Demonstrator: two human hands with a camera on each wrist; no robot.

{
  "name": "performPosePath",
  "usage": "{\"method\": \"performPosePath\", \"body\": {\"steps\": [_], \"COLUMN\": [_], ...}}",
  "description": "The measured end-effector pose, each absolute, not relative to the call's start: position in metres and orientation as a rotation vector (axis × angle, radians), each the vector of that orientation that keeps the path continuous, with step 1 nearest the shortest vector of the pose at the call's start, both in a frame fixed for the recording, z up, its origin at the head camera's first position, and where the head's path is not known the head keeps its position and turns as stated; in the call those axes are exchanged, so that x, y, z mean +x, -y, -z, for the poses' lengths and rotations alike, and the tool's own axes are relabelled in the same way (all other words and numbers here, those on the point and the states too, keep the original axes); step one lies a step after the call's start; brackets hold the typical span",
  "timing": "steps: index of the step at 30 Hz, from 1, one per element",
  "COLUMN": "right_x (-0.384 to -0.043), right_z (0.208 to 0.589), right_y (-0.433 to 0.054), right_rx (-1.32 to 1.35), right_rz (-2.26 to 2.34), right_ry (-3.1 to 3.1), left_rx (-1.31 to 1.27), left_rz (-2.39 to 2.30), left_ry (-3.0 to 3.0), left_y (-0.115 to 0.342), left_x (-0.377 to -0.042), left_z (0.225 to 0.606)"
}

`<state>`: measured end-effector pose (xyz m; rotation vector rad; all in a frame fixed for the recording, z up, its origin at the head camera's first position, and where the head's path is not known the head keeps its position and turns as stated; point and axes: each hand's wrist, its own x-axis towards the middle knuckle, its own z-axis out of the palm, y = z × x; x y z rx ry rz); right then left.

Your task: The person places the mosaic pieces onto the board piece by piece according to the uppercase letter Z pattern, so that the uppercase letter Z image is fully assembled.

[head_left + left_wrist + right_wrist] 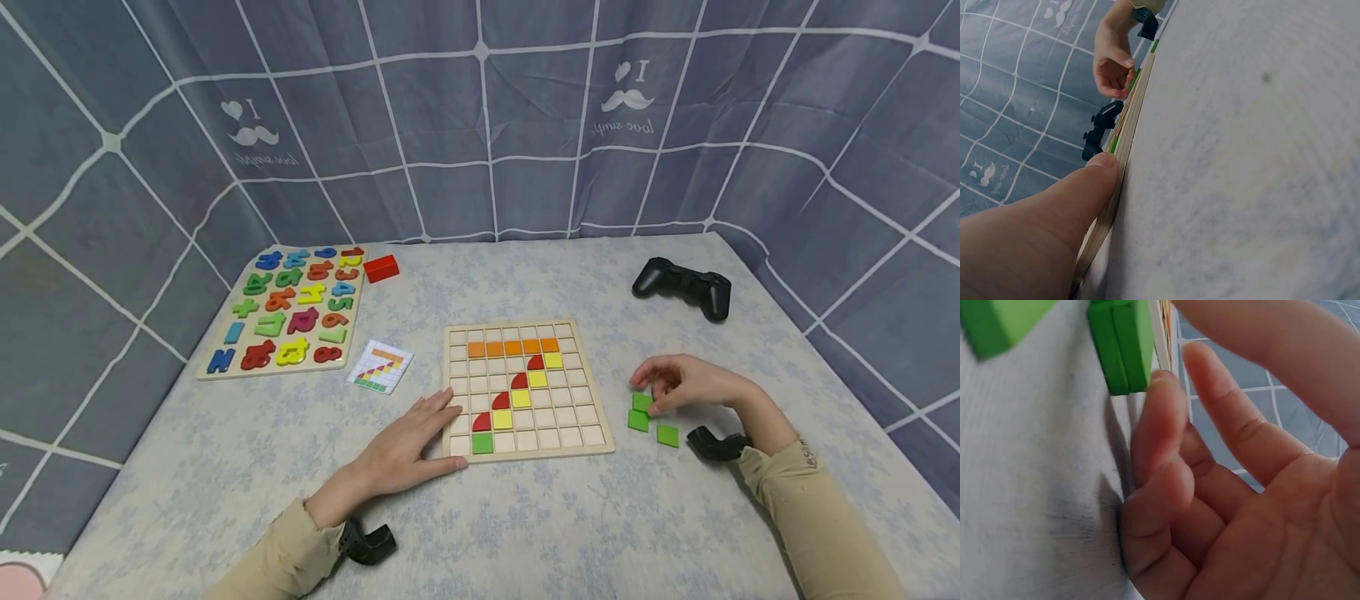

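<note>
A square wooden grid board [555, 433] lies mid-table with orange, red, yellow and green tiles set in a zigzag. My left hand [401, 446] rests at the board's left side, fingers along its edge and thumb at the near left corner. The left wrist view has that thumb [1085, 187] pressed against the board's side. To the board's right, my right hand [693, 383] is over loose green square tiles [638, 421], thumb tip at one tile's edge. In the right wrist view, some fingers curl beside two stacked green tiles [1122, 347], with no pinch visible.
A printed pattern card [380, 367] lies left of the board. Beyond it are a number and letter puzzle [247, 321] and a red block [381, 268]. A black game controller [684, 287] sits at the back right. Patterned curtains [525, 108] enclose the table.
</note>
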<state>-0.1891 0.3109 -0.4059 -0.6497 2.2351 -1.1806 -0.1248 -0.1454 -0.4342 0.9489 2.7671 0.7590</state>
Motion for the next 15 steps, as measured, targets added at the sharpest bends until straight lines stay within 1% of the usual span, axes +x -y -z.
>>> {"method": "performPosePath", "body": {"steps": [6, 15], "right_x": [-0.1882, -0.1851], "right_z": [0.4062, 0.4039], "right_y": [-0.3099, -0.3059], "right_rx": [-0.639, -0.702], "right_rz": [1.141, 1.15], "right_ry": [-2.246, -2.233], "left_rx": [0.955, 0.961], "left_rz": [-0.756, -0.758], "left_ry": [-2.771, -2.772], "left_y": [0.1454, 0.1456], "left_x": [-0.1251, -0.125], "left_z": [0.4352, 0.4351]}}
